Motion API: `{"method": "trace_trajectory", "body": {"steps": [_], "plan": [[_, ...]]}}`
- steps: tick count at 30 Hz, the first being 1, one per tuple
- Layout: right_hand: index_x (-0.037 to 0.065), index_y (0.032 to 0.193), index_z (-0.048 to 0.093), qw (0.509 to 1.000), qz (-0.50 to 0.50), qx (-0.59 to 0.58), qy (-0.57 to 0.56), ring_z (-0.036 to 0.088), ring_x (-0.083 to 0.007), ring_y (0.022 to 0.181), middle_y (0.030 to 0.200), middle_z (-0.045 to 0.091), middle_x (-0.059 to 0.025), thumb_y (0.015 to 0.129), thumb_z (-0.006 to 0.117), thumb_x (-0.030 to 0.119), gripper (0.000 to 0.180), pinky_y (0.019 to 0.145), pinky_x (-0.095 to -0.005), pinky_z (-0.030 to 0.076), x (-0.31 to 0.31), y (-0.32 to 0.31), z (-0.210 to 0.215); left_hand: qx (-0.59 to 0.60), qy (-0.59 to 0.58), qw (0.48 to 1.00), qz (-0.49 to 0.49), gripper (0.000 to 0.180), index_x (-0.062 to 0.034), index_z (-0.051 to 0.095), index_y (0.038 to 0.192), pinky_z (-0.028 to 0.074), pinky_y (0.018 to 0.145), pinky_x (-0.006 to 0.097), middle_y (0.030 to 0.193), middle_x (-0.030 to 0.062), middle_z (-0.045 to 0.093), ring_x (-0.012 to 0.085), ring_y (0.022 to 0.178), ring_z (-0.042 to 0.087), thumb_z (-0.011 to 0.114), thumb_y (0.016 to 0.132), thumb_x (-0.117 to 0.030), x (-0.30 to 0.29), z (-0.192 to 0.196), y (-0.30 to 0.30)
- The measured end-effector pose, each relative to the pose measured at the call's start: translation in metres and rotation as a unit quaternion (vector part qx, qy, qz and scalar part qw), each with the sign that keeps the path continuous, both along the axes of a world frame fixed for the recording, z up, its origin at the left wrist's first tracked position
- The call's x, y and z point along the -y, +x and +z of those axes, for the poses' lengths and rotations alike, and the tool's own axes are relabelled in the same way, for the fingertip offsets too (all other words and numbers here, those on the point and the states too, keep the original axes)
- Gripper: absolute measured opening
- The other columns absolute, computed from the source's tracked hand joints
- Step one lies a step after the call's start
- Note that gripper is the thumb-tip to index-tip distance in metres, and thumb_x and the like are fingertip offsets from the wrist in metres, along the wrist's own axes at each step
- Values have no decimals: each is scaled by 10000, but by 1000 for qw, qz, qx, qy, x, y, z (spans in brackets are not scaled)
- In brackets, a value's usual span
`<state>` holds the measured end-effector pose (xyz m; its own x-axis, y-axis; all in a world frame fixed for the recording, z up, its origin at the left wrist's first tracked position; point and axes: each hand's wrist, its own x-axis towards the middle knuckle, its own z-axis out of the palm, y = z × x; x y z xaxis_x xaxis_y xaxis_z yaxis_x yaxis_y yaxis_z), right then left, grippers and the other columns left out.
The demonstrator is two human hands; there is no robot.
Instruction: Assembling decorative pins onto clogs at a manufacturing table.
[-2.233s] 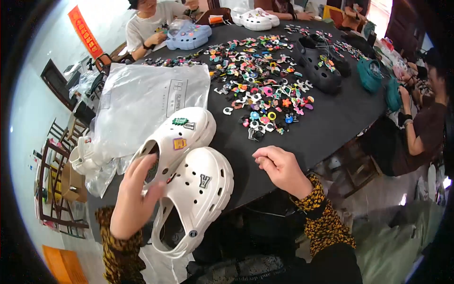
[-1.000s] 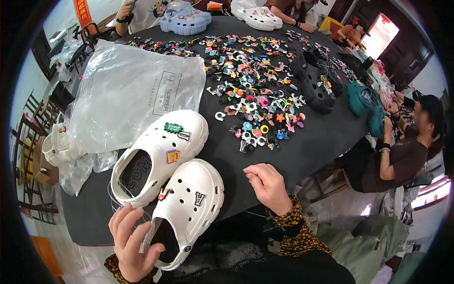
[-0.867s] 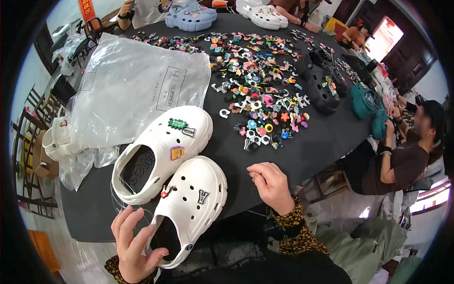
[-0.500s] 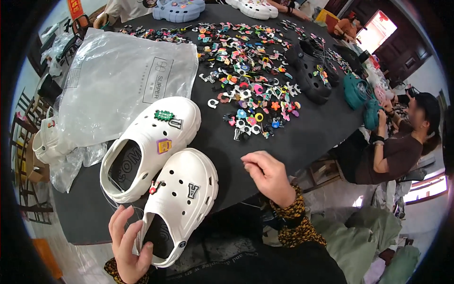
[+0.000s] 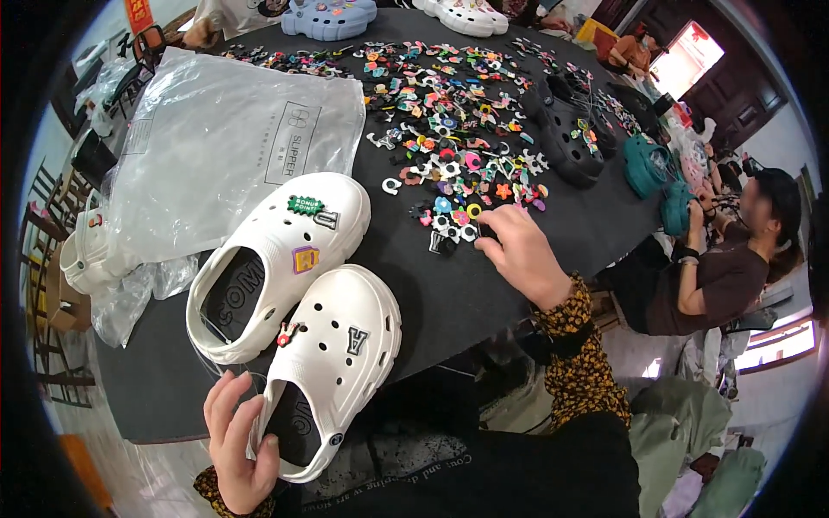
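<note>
Two white clogs lie side by side, toes pointing away from me. The farther clog (image 5: pixel 324 203) carries a green burst-shaped charm (image 5: pixel 305 205), a letter charm (image 5: pixel 325 219) and a purple-and-yellow charm (image 5: pixel 305 259). On the nearer clog (image 5: pixel 371 302) sit a letter charm (image 5: pixel 355 340) and a small red-and-white charm (image 5: pixel 286 334). My left hand (image 5: pixel 240 445) grips this one's left rim near the heel, thumb inside the edge. Over the near edge of a spread of colourful shoe charms (image 5: pixel 449 160), my right hand (image 5: pixel 525 259) has thumb and index finger apart, with nothing visible between them.
A clear plastic bag (image 5: pixel 224 147) lies left of the charms; another white clog (image 5: pixel 86 250) is beyond it. Black clogs (image 5: pixel 566 138), teal clogs (image 5: pixel 648 168) and a blue clog (image 5: pixel 328 19) stand around the black table (image 5: pixel 466 319). A person (image 5: pixel 725 268) works at right.
My right hand has moved forward and right, from bare tabletop to the charms, its fingers opening. My left hand keeps its place on the nearer clog. The view has shifted slightly.
</note>
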<state>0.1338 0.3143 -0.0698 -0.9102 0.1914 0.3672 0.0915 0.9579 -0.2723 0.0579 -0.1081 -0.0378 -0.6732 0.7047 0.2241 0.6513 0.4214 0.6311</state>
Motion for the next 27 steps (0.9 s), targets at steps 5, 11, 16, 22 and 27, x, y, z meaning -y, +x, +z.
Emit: {"method": "trace_trajectory", "body": {"steps": [5, 11, 16, 22, 27], "plan": [[10, 987, 605, 999, 1, -41, -24, 572, -316, 880, 925, 587, -144, 784, 648, 77, 218, 794, -396, 449, -14, -4, -6, -2, 7, 1000, 1, 426, -7, 538, 1168, 275, 1069, 514, 1311, 210, 486, 414, 1281, 392, 535, 746, -67, 1, 4, 1], [-6, 961, 601, 945, -58, -76, -311, 607, -141, 762, 868, 626, -84, 827, 609, 4, 135, 700, -262, 473, 1, -1, 7, -2, 4, 1000, 1, 445, -2, 536, 1171, 278, 1070, 515, 1312, 203, 490, 409, 1277, 397, 535, 729, -53, -1, 6, 1], [1, 1005, 570, 906, -7, -144, -399, 575, -93, 778, 874, 622, -49, 827, 624, -41, 191, 719, -242, 473, 19, 1, 21, -10, 3, 1000, -2, 481, -2, 535, 1176, 279, 1074, 509, 1300, 198, 504, 408, 1279, 398, 526, 696, -36, -1, 5, 1], [26, 988, 572, 942, 80, -224, -238, 595, -156, 827, 935, 619, -77, 766, 656, -89, 263, 759, -275, 475, 40, 0, 42, -10, 3, 1000, -1, 496, -5, 536, 1176, 279, 1075, 506, 1293, 195, 509, 408, 1275, 403, 521, 681, -26, -2, 5, 1], [41, 968, 575, 957, 109, -244, -108, 591, -269, 877, 954, 605, -107, 723, 662, -107, 299, 764, -339, 475, 55, -2, 55, -18, -2, 1000, 6, 512, -8, 534, 1179, 284, 1073, 505, 1291, 197, 510, 410, 1271, 407, 517, 668, -22, 0, 8, 3]]}}
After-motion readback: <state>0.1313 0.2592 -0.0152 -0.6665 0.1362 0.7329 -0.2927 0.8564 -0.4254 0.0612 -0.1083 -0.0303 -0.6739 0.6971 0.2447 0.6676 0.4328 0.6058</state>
